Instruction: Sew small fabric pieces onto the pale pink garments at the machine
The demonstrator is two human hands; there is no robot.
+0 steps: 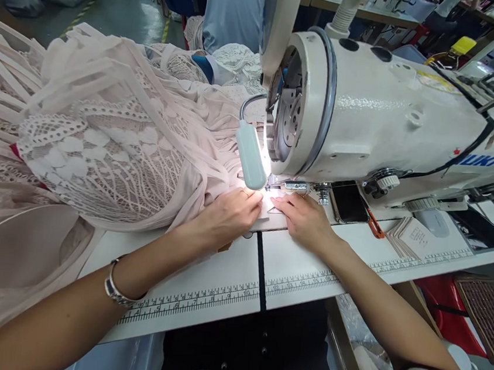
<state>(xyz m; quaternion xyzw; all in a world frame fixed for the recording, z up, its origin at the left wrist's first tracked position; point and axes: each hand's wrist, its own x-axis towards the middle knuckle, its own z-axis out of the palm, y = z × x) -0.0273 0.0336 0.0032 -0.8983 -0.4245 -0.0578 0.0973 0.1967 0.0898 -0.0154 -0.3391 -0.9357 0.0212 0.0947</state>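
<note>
Under the needle area of the white sewing machine (369, 115), lit by a small pale green lamp (250, 157), lies pale pink fabric (212, 175). My left hand (235, 214) is closed on the fabric's edge just left of the needle, its fingertips partly behind the lamp. From the right, my right hand (307, 222) reaches in with fingers bent together, their tips on a small pale fabric piece (274, 209) beside the presser foot. Glare hides the exact stitching spot. A large heap of pale pink lace garments (114, 147) spreads left of my left hand.
A dark phone (350, 203), orange-handled snips (375, 225), a stack of tags (409, 236) and a black tray (474, 229) lie right of my hand. Printed rulers (200, 298) run along the table's front edge. Another person (232, 10) sits beyond the machine.
</note>
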